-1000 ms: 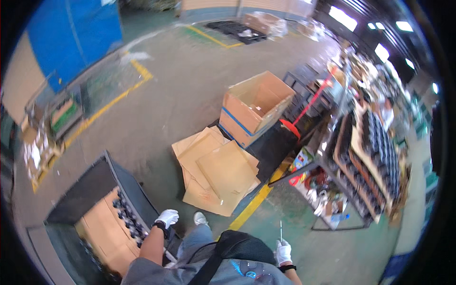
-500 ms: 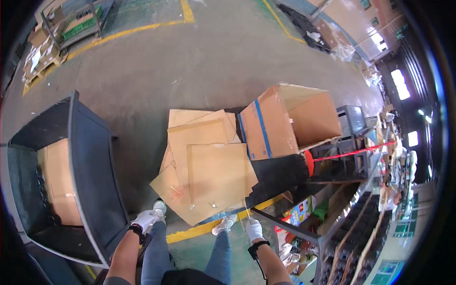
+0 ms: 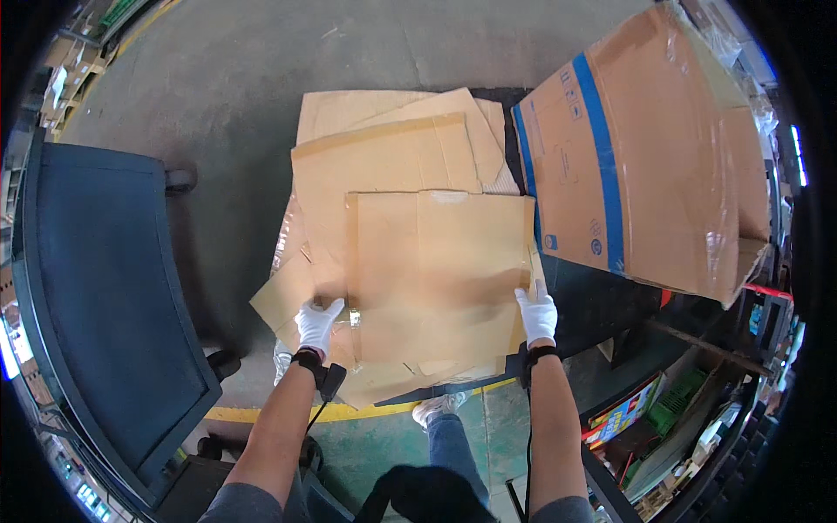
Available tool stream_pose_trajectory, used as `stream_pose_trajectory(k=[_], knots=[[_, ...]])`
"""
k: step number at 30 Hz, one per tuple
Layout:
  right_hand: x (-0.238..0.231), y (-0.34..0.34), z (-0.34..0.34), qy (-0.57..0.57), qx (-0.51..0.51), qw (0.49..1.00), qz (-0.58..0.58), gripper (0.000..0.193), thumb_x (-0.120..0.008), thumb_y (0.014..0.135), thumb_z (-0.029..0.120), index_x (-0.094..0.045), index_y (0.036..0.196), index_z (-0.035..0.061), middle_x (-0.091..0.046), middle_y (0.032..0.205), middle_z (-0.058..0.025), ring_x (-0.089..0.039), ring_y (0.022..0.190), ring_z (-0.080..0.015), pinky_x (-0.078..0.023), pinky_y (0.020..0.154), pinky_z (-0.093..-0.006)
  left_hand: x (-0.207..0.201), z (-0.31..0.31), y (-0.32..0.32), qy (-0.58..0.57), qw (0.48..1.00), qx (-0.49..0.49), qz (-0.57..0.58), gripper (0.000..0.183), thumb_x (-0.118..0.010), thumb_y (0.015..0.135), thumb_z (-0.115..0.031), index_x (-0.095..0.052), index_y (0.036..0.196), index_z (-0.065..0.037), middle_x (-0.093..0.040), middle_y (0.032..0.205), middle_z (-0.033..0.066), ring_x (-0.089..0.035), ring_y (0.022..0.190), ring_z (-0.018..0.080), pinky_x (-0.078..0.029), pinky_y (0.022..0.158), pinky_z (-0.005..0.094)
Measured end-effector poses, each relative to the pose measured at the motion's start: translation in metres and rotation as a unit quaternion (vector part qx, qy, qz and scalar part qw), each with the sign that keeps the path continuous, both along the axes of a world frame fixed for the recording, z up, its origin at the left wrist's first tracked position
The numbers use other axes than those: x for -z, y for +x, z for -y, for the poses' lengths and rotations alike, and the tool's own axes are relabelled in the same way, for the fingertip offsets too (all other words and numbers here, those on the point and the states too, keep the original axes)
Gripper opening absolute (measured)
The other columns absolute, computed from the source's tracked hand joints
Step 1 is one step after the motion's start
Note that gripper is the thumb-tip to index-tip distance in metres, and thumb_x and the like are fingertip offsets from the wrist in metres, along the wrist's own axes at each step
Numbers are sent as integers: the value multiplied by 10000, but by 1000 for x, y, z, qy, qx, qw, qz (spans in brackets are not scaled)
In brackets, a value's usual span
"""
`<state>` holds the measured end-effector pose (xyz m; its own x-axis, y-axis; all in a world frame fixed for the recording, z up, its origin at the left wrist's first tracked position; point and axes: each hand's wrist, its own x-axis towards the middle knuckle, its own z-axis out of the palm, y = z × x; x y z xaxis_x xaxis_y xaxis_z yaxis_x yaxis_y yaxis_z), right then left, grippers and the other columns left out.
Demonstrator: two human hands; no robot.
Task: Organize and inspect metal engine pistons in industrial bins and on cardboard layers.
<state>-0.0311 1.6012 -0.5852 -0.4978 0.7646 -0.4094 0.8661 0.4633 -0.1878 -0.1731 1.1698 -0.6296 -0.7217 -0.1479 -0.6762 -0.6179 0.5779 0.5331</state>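
Observation:
Several flattened brown cardboard sheets [image 3: 384, 161] lie in a loose, fanned pile on the floor before me. On top rests a squarish cardboard sheet [image 3: 436, 261] with a centre crease and bits of tape on its edges. My left hand [image 3: 316, 326], in a white glove, is at its left edge, thumb spread away from the fingers. At the right edge is my right hand [image 3: 537, 315], also white-gloved; its thumb reaches over the border and its fingers point forward, apart from the thumb. Neither hand visibly grips the sheet, though the undersides of the fingers are hidden.
A large cardboard box [image 3: 654, 166] with blue stripes stands on its side to the right of the pile. To the left is a dark wheeled cart [image 3: 105, 296]. A rack with a green crate [image 3: 676, 403] stands at the lower right. A yellow floor line [image 3: 235, 414] runs near my feet.
The view has swung down and closer to the pile. Both my hands have moved from beside my legs forward to either side of the top cardboard sheet.

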Motion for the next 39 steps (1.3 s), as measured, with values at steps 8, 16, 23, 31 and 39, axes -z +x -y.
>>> stream_pose_trajectory(k=[8, 16, 23, 31, 39], knots=[[19, 34, 74, -228, 197, 932, -199, 476, -817, 744, 356, -681, 992, -27, -713, 928, -179, -682, 857, -308, -532, 795, -420, -45, -12, -34, 182, 983, 14, 25, 476, -800, 797, -158, -525, 1158, -13, -641, 1066, 87, -615, 938, 164, -511, 845, 309], [4, 123, 244, -191, 331, 906, -181, 271, -688, 907, 280, -721, 972, 18, -705, 776, -104, -650, 733, -202, -516, 748, -350, -98, 71, -151, 181, 960, 207, 61, 651, -723, 769, 40, -461, 1356, -59, -600, 1230, 46, -576, 1139, 175, -469, 981, 336], [72, 163, 198, -164, 513, 807, -244, 441, -630, 942, 332, -621, 1242, 7, -669, 1092, -102, -609, 1009, -218, -467, 889, -347, -36, 37, -182, -19, 892, 449, -43, 883, -857, 666, -231, -428, 1410, -26, -589, 1266, 176, -582, 1176, 316, -455, 1032, 402], [67, 176, 197, -54, 167, 984, -26, 456, -532, 949, 116, -463, 1395, 47, -639, 1097, -162, -637, 978, -319, -509, 853, -403, 3, 6, -140, -142, 910, 388, -23, 1198, -916, 498, -487, -373, 1437, 21, -551, 1276, 260, -558, 1191, 391, -464, 1018, 427], [-51, 104, 224, -183, 510, 729, -419, 125, -600, 974, 167, -615, 994, 45, -586, 813, 38, -519, 692, -87, -426, 610, -261, -76, 97, -95, 211, 940, 117, 241, 460, -773, 793, -157, -616, 1190, 12, -697, 1045, 88, -675, 877, 184, -543, 788, 324]])
